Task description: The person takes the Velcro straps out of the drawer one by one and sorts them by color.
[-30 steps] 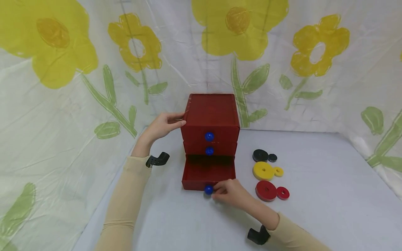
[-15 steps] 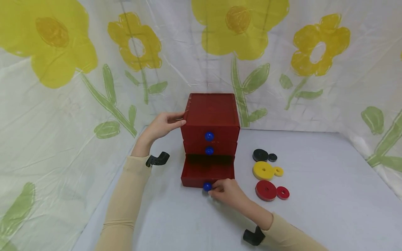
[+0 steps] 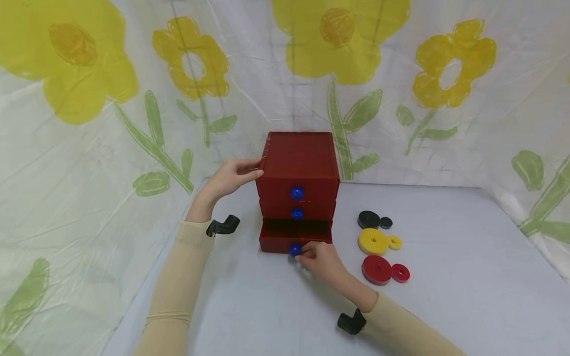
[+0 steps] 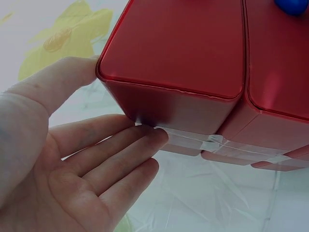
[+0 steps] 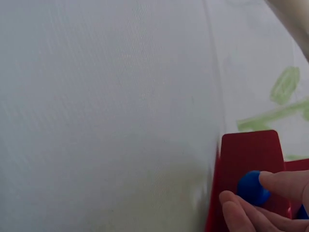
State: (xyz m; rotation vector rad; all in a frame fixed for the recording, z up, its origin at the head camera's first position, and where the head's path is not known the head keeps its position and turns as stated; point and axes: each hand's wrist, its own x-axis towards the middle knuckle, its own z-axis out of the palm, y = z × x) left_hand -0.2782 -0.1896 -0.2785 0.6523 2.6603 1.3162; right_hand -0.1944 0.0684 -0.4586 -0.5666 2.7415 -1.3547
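A red chest of three drawers (image 3: 299, 155) stands at the middle of the table, each drawer with a round blue knob. Its bottom drawer (image 3: 272, 244) is partly pulled out, and the part of its inside that shows holds nothing. My right hand (image 3: 324, 262) pinches that drawer's blue knob (image 5: 252, 189) between thumb and fingers. My left hand (image 3: 228, 179) rests against the chest's upper left side, fingers straight and spread. In the left wrist view the thumb (image 4: 72, 75) is at the top drawer's front edge, and the fingertips touch the side.
Right of the chest lie pairs of large and small rings: black (image 3: 369, 219), yellow (image 3: 373, 242) and red (image 3: 376, 269). Behind is a white sheet (image 3: 267, 104) painted with yellow flowers. A black camera mount (image 3: 352, 321) sits at my right wrist.
The bottom drawer has slid further into the chest, with my right hand at its knob moving along. My left hand keeps its place on the side. The rings have not moved.
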